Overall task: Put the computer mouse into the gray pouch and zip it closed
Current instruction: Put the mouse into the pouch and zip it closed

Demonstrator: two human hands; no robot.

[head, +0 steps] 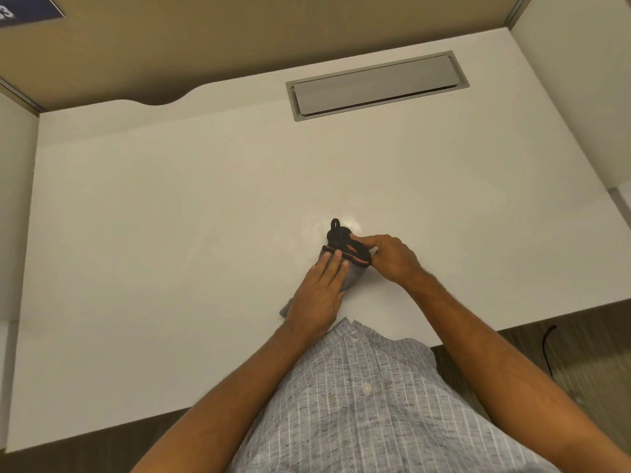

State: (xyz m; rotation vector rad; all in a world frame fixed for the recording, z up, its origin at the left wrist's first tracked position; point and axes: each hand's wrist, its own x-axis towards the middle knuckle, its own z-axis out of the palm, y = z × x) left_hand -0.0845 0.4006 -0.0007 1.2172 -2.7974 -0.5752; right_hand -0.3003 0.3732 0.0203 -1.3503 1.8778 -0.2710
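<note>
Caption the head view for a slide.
Left hand pins gray pouch on white desk; right hand works its open mouth.

The left hand (pixel 319 295) covers most of the gray pouch (pixel 355 273) — its zip's state can't be told.

White desk (pixel 170 216), gray cable hatch (pixel 375 85)

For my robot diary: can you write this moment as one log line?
left hand: flat on pouch | right hand: at pouch mouth | mouse: partly in | zip: open
</note>
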